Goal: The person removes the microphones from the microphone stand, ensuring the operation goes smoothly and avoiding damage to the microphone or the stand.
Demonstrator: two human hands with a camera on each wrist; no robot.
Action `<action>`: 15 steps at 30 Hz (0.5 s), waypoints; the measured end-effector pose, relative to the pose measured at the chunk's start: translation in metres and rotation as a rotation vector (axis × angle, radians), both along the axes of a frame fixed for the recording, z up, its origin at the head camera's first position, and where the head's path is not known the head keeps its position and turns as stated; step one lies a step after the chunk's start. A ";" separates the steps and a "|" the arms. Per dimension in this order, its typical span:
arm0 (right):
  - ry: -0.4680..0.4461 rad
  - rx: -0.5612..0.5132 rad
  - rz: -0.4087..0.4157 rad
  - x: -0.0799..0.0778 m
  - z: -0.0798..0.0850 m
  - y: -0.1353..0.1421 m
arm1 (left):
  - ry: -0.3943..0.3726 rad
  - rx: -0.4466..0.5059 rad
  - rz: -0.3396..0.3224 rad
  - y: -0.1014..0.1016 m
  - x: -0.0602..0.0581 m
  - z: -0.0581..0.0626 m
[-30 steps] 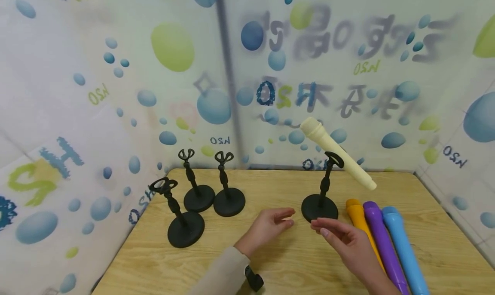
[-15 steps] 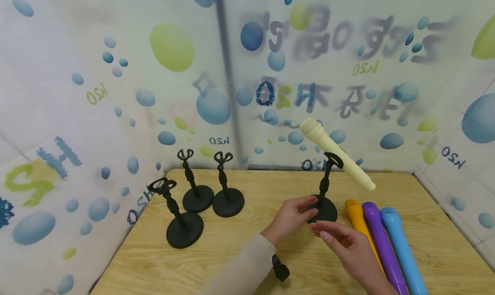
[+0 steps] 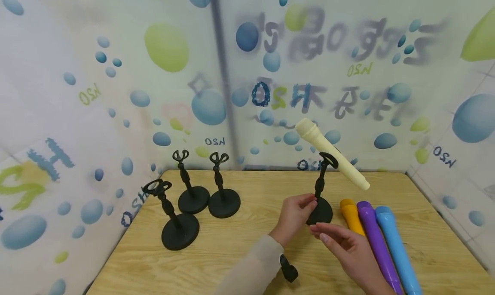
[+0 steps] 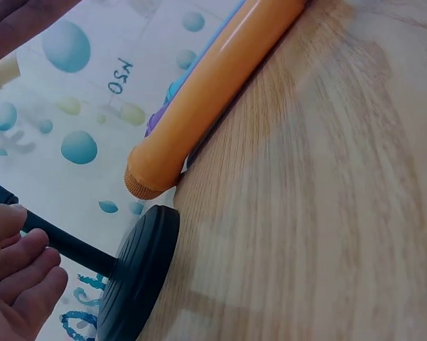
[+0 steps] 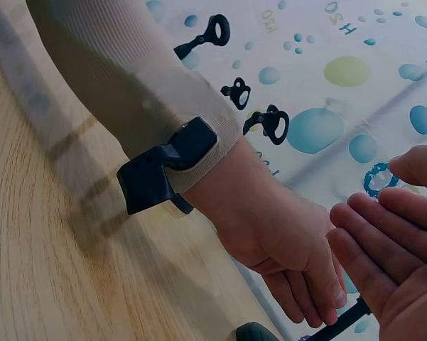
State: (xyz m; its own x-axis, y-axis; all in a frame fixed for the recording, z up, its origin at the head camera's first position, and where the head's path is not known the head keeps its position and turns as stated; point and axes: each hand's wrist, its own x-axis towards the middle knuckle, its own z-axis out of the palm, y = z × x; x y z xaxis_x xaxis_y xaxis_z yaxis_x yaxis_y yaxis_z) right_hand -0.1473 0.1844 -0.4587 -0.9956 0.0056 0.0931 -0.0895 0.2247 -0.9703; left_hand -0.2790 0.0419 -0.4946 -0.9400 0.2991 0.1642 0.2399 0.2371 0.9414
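A cream microphone (image 3: 334, 153) rests tilted in the clip of a black microphone stand (image 3: 319, 185), its head up and to the left. My left hand (image 3: 294, 215) is at the lower pole of that stand, fingers fairly straight. In the left wrist view, its fingertips (image 4: 35, 245) overlap the pole just above the round base (image 4: 138, 273). My right hand (image 3: 348, 250) hovers in front of the stand, fingers extended and slightly bent, nothing in it. Beside it lie an orange microphone (image 3: 352, 215), a purple microphone (image 3: 377, 239) and a light blue microphone (image 3: 398, 247).
On the left of the wooden table (image 3: 239, 243) stand three more black microphone stands, one nearer (image 3: 178, 226) and two farther back, a left stand (image 3: 189, 192) and a right stand (image 3: 222, 196). A bubble-patterned sheet (image 3: 209, 71) encloses the table's back and sides.
My left hand has moved right, from beside the stand to its pole. My right hand has stayed nearly still. The view has turned slightly to the right.
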 end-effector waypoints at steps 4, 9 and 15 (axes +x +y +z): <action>-0.030 -0.005 -0.011 0.001 0.000 0.000 | -0.018 0.005 0.040 0.001 -0.004 -0.001; -0.041 -0.009 -0.014 0.001 -0.001 -0.001 | -0.075 0.009 0.020 0.004 -0.010 -0.003; -0.036 -0.013 -0.003 0.002 -0.003 0.000 | -0.080 0.030 -0.051 0.009 -0.014 -0.006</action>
